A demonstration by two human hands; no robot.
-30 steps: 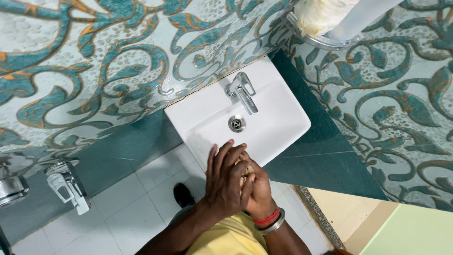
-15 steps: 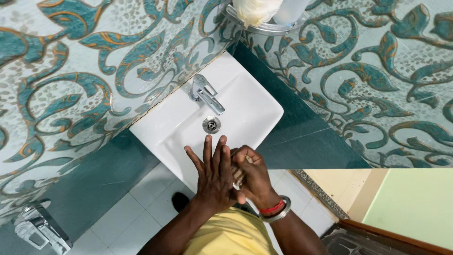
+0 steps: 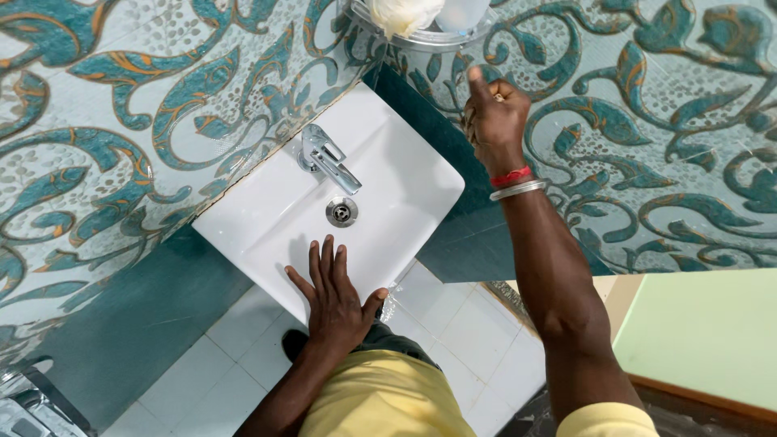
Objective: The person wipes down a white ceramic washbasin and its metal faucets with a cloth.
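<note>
White porcelain sink occupies the centre-left, set into a corner of teal scroll-patterned tile; a second chrome fitting shows at the lower left edge. Left hand lies flat over the front of the basin, fingers spread apart and straight, holding nothing; whether the palm touches the porcelain cannot be told. Behind it, the drain sits just in front of the chrome tap, from which no running water is visible. Right hand is raised well above and to the right of the sink, fingers curled together around a small pale object, probably a piece of soap, though it is largely hidden by the fingers. A red band and a metal bangle circle the wrist. Directly above the hand, a chrome corner shelf carries a crumpled pale bundle and a white container. Judgement: a wet, slippery piece is best lifted with a closed grip, carried clear over the shelf rim, and released only once it rests on the rack, keeping it apart from the bundle. The free hand is well kept over the basin so that drips fall inside.
</note>
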